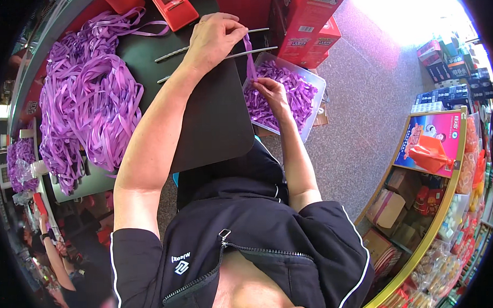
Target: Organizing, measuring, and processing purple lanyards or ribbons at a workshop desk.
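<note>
- At twelve o'clock, our left hand (215,40) and right hand (272,94) pinch a flat purple ribbon (249,57), fingertips closed.
- We see a glossy, tangled heap (90,102) at ten, a translucent tub (320,86) at one.

Black tabletop (213,120) — purple ribbon heap (92,99), red tape dispenser (178,16)

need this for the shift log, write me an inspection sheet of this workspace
Surface: dark table, rounded near corner
Job's things: purple ribbon between the hands; two metal rods; ribbon heap at left; plastic bin of ribbon pieces
Clutter: red tape dispenser at the far side; red boxes beyond the bin
Hands: left hand pinches the ribbon by the rods; right hand pinches it over the bin
Cables: nothing seen
Surroundings: speckled floor; stocked display case at right; another person's arm lower left
</note>
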`<state>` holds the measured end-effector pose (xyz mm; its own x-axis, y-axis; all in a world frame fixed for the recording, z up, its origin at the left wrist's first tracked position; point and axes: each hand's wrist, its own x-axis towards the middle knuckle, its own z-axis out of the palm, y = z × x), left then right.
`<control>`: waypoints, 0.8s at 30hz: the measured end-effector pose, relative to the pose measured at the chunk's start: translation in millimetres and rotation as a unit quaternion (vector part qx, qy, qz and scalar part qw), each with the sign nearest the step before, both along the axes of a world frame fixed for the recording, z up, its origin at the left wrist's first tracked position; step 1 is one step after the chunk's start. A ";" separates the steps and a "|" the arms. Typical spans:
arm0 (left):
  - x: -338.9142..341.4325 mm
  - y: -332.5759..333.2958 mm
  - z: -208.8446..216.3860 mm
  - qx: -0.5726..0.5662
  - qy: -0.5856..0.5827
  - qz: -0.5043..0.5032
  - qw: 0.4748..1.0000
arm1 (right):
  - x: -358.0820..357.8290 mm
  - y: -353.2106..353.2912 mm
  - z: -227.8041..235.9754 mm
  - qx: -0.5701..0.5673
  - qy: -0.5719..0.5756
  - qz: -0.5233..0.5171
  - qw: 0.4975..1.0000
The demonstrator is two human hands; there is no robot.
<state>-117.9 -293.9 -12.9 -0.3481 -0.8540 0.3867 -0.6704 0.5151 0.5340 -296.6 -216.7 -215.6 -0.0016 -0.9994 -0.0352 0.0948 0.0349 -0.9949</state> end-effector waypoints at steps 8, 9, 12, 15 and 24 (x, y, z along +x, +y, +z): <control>-0.5 -2.2 -2.8 -0.003 -0.003 -0.005 1.000 | -14.9 -3.0 -60.5 0.030 0.150 -0.086 0.985; -1.7 -3.3 -3.8 -0.007 -0.004 -0.011 1.000 | -16.8 -1.5 -61.8 0.038 0.149 -0.076 0.985; -4.9 -3.5 -2.7 -0.007 -0.008 -0.013 1.000 | -17.2 2.5 -52.6 0.015 0.154 -0.032 0.987; 8.3 0.9 -3.6 -0.003 -0.010 -0.002 1.000 | -6.4 4.8 -6.7 0.038 -0.027 -0.013 0.999; -2.8 -2.7 -0.7 0.007 -0.005 -0.010 1.000 | -26.4 -34.6 -46.8 0.026 0.147 -0.148 0.978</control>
